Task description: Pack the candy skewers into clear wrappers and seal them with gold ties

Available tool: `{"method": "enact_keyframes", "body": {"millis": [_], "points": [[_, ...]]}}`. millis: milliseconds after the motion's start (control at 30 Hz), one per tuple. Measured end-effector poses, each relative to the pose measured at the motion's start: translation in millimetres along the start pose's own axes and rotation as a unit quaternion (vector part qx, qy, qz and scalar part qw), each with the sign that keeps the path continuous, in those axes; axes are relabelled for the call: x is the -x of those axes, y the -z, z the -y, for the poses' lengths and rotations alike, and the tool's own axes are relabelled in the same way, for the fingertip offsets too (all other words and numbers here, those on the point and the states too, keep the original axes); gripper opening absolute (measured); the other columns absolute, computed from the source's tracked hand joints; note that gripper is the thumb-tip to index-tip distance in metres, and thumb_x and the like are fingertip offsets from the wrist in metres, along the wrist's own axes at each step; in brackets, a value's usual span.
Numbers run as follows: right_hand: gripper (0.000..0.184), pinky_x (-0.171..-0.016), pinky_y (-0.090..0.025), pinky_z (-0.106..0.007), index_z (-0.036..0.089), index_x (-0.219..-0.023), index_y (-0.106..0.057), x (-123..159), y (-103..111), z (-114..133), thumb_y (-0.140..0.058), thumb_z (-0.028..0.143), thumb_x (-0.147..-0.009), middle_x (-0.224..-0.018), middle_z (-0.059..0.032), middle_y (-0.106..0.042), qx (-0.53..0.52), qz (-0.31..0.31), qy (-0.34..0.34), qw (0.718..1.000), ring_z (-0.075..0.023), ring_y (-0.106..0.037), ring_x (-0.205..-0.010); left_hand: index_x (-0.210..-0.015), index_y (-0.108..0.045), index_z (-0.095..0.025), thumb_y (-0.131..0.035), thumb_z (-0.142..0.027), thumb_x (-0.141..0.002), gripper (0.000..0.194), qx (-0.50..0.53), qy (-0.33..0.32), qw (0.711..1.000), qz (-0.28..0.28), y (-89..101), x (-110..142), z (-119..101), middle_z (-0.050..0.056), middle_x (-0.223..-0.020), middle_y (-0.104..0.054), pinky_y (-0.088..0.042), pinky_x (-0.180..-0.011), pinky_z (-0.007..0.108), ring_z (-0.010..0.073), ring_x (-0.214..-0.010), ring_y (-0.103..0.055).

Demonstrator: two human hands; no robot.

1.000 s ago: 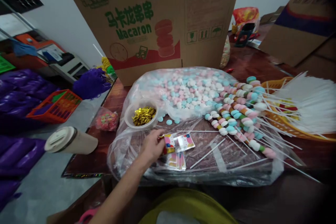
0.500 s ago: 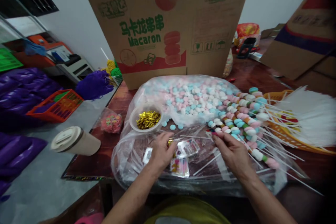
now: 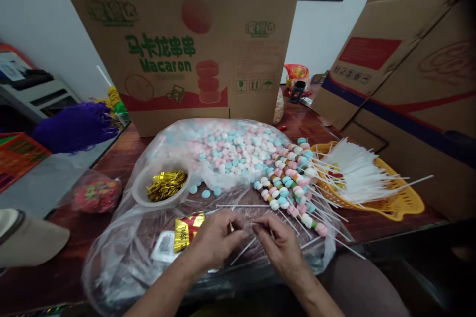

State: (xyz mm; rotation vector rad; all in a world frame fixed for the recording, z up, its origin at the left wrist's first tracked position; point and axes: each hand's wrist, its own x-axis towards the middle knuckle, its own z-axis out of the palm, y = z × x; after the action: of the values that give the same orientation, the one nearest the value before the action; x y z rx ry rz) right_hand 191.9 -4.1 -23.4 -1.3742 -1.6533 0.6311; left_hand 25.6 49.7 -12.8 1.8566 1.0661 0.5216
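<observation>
My left hand [image 3: 220, 237] and my right hand [image 3: 278, 243] are close together over a clear plastic sheet [image 3: 130, 237], fingers pinched. Whatever sits between the fingertips is too small and blurred to name. A gold-and-red packet [image 3: 183, 233] lies just left of my left hand, partly over a white card with a printed code [image 3: 164, 246]. Loose white sticks [image 3: 241, 205] rest around the hands. To the right is a pile of sticks threaded with pink, blue and white candies [image 3: 286, 190]. Behind the hands spreads a bag of loose pastel candies [image 3: 238, 151].
Left stands a bowl [image 3: 138, 189] of gold twist ties [image 3: 167, 185], with a bag of red candies [image 3: 97, 195] and a lidded cup [image 3: 33, 237] beyond. A yellow basket [image 3: 403, 203] holds white sticks [image 3: 357, 171]. Large cartons [image 3: 256, 109] rise at the back and right.
My hands have come together; the left has left the small packets and closed its fingers. A gold-and-red packet now shows beside it. The view has swung right.
</observation>
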Motion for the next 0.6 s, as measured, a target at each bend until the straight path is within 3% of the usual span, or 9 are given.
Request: {"method": "enact_keyframes", "body": {"millis": [67, 133, 233, 333, 467, 533, 600], "points": [[0.019, -0.054, -0.046, -0.03, 0.027, -0.071, -0.051, 0, -7, -2, -0.044, 0.035, -0.086, -0.064, 0.0017, -0.055, 0.019, -0.034, -0.007, 0.999, -0.0182, -0.054, -0.06, -0.073, -0.057, -0.017, -0.061, -0.024, -0.07, 0.009, 0.007, 0.012, 0.999, -0.052, -1.5, 2, 2, -0.003, -0.067, -0.056, -0.036, -0.057, 0.019, 0.011, -0.065, -0.049], [0.029, -0.049, -0.044, -0.028, 0.026, -0.062, -0.045, -1, -13, -5, -0.039, 0.038, -0.088, -0.057, 0.0025, -0.051, 0.084, -0.025, -0.012, 0.996, -0.0164, -0.052, -0.054, -0.068, -0.054, -0.016, -0.061, -0.028, -0.072, 0.014, 0.002, 0.004, 0.997, -0.082, -5.6, 4, 7, -0.003, -0.063, -0.053, -0.036, -0.055, 0.02, 0.0108, -0.06, -0.048], [0.04, -0.048, -0.045, -0.024, 0.025, -0.056, -0.042, -18, -9, -8, -0.031, 0.039, -0.091, -0.054, 0.0033, -0.051, 0.221, 0.009, -0.027, 0.975, -0.0137, -0.052, -0.052, -0.065, -0.055, -0.016, -0.053, -0.03, -0.08, 0.021, -0.059, -0.078, 0.989, -0.107, -8.6, 4, 15, 0.0, -0.062, -0.053, -0.037, -0.057, 0.021, 0.0112, -0.06, -0.049], [0.042, -0.055, -0.045, -0.026, 0.023, -0.055, -0.047, -64, 26, -13, -0.031, 0.037, -0.091, -0.057, 0.0, -0.056, 0.313, -0.019, -0.057, 0.948, -0.0153, -0.055, -0.058, -0.067, -0.057, -0.016, -0.044, -0.027, -0.086, 0.025, -0.095, -0.147, 0.974, -0.145, -2.7, 4, 18, 0.001, -0.062, -0.055, -0.037, -0.056, 0.02, 0.0109, -0.059, -0.051], [0.028, -0.07, -0.042, -0.041, 0.014, -0.07, -0.061, -137, 94, -30, -0.041, 0.026, -0.085, -0.079, -0.0165, -0.062, 0.428, -0.102, -0.109, 0.891, -0.0279, -0.058, -0.083, -0.073, -0.058, -0.016, -0.043, -0.024, -0.087, 0.023, -0.077, -0.179, 0.96, -0.2, 13.1, 8, 17, 0.002, -0.065, -0.059, -0.042, -0.058, 0.021, 0.0115, -0.062, -0.055], [0.02, -0.062, -0.041, -0.04, 0.012, -0.06, -0.061, -155, 117, -40, -0.054, 0.023, -0.076, -0.064, -0.0169, -0.061, 0.45, -0.093, -0.121, 0.88, -0.0288, -0.06, -0.069, -0.079, -0.059, -0.016, -0.044, -0.023, -0.087, 0.018, -0.071, -0.202, 0.948, -0.236, 21.4, 13, 17, 0.003, -0.071, -0.062, -0.045, -0.063, 0.023, 0.013, -0.068, -0.057], [0.016, -0.053, -0.039, -0.034, 0.013, -0.059, -0.062, -155, 128, -47, -0.059, 0.022, -0.071, -0.052, -0.0129, -0.058, 0.454, -0.078, -0.097, 0.882, -0.024, -0.059, -0.054, -0.085, -0.059, -0.017, -0.045, -0.021, -0.086, 0.015, -0.08, -0.228, 0.934, -0.262, 29.9, 18, 20, 0.005, -0.076, -0.064, -0.046, -0.068, 0.025, 0.0143, -0.074, -0.059]]}}
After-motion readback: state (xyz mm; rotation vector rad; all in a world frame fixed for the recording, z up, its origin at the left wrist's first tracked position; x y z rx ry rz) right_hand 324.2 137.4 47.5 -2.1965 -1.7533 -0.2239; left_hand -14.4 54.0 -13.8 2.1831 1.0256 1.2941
